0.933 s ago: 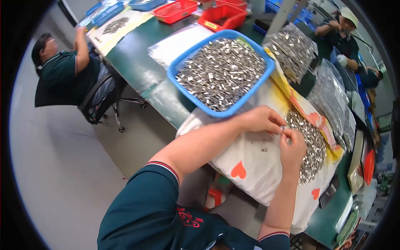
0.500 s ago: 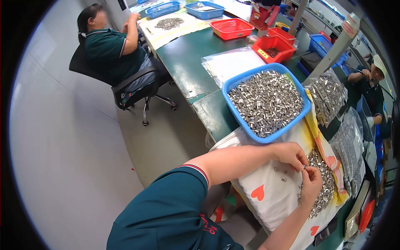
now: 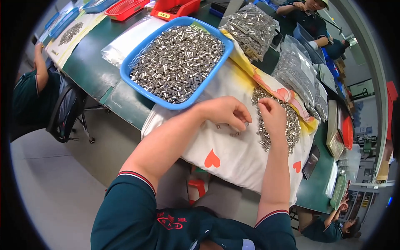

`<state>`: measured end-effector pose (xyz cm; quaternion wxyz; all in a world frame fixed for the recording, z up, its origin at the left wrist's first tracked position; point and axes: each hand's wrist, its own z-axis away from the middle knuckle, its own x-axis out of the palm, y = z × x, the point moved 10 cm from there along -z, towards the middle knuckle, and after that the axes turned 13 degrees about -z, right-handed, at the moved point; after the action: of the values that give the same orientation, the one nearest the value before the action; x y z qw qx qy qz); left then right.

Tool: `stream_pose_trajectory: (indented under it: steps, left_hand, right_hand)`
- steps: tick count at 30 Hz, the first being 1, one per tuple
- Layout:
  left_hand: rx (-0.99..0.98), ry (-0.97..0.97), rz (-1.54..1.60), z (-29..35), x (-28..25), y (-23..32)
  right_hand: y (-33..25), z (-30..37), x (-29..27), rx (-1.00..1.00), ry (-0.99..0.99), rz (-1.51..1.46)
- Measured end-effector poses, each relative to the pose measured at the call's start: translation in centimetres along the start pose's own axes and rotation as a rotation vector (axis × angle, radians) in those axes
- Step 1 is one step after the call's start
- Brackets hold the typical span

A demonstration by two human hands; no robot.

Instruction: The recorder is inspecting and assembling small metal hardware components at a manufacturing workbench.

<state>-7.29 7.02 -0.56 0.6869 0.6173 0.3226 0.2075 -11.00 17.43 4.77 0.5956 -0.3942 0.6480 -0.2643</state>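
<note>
My left hand (image 3: 228,111) is curled above the white cloth (image 3: 200,146), with a small shiny metal piece (image 3: 246,123) at its thumb and fingertips. A few loose metal pieces lie on the cloth below it. My right hand (image 3: 273,116) reaches over the pile of small metal sleeves (image 3: 291,129) on the cloth. Its thumb and fingers are drawn together, and whatever is between them is too small to make out. Beyond my left forearm stands a blue plastic basket (image 3: 125,75), filled with small metal cylinders (image 3: 179,62).
Clear bags of metal parts (image 3: 250,31) lie behind the pile. A dark phone (image 3: 311,162) rests right of the cloth. Red trays (image 3: 125,9) and a plastic sheet (image 3: 129,41) are at the back left. Co-workers sit at the left (image 3: 31,89), far right and lower right.
My view has swung to the right. My hands, together at their fingertips before, are now apart: the left is over the bare cloth, the right over the metal pile.
</note>
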Motion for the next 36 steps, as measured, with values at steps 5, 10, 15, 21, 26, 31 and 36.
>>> stream_pose_trajectory:
  steps: [5, 10, 15, 21, 26, 31, 36]
  left_hand:
    - [-0.03, 0.112, 0.182, -0.9, -1.0, -0.8]
    - [-0.059, 0.197, 0.276, -0.5, -1.6, -1.4]
    - [-0.058, 0.302, 0.372, -0.4, -2.8, -1.8]
    - [-0.095, 0.318, 0.477, 0.0, -2.9, -1.6]
    - [-0.081, 0.278, 0.439, -0.3, -2.3, -1.4]
    - [-0.124, 0.279, 0.361, -0.5, -2.1, -2.1]
    - [-0.167, 0.29, 0.261, -0.3, -2.0, -2.4]
  right_hand:
    - [-0.6, -1.5, 2.2, -0.224, -0.062, 0.435]
    - [-0.3, -1.8, 4.5, -0.361, -0.119, 0.628]
    - [-2.0, -1.3, 4.0, -0.451, -0.066, 0.59]
    - [-0.1, 2.4, 1.3, 0.05, 0.021, -0.297]
    - [-1.0, 3.4, 0.9, -0.105, 0.041, -0.392]
    - [-2.0, 3.8, 0.9, -0.165, 0.045, -0.255]
    - [-4.9, 5.1, 1.3, -0.418, 0.117, 0.166]
